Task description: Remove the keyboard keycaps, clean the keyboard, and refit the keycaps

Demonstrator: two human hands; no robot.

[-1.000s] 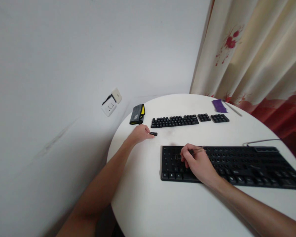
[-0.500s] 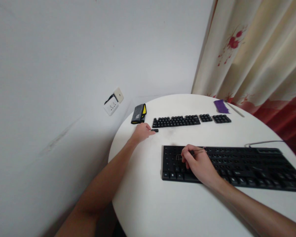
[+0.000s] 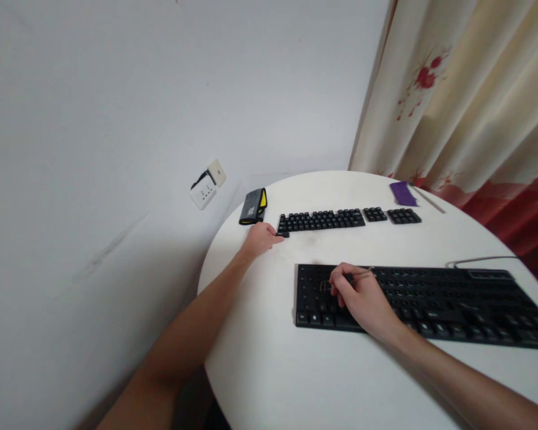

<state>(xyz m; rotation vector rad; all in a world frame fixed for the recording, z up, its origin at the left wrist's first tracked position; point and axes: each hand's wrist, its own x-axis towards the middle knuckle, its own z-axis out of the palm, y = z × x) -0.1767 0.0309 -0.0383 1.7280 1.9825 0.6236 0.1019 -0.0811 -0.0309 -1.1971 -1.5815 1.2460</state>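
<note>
My left hand reaches across the round white table and pinches a small black keycap at the left end of the rows of loose keycaps. My right hand rests on the left part of a black keyboard, fingers closed on a thin wire keycap puller. Several key sockets beside that hand look bare.
Two smaller groups of keycaps lie right of the long rows. A grey and yellow pouch sits at the table's far left edge, a purple cloth and a thin stick at the back. A wall socket and curtain stand behind.
My left hand has carried the small keycap away from me, up to the left end of the keycap rows. My right hand has stayed put on the keyboard.
</note>
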